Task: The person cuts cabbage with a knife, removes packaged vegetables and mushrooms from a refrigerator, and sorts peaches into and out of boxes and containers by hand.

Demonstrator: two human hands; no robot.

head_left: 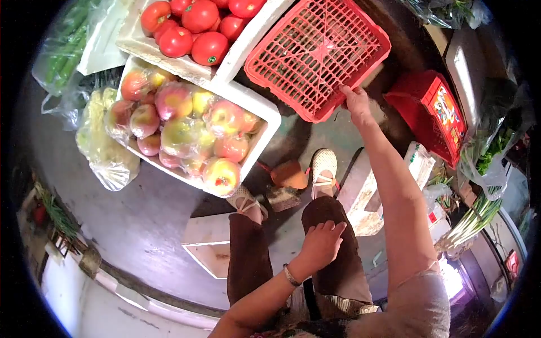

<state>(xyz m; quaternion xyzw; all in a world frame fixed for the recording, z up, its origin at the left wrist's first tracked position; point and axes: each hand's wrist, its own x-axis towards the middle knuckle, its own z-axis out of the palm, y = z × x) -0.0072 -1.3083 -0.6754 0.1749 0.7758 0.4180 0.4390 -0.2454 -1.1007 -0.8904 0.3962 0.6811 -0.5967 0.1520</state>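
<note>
My right hand (356, 102) is closed on the near right edge of a red plastic basket (321, 50), whose slatted bottom shows. The basket is tilted and has nothing visible in it. Over my thigh, my left hand (322, 247) hangs with its fingers slightly apart and nothing in it; a bracelet circles the wrist. Left of the basket, a white foam box (265, 127) holds several apples (221, 173), many in clear plastic. Behind it another foam box (135, 42) holds several red tomatoes (198, 16).
At the right are a red container (420, 107), green onions (476, 225) and a worn white box (369, 197). Bagged produce (101, 141) lies at the left. An orange object (290, 174) and an open white box (208, 245) are near my feet.
</note>
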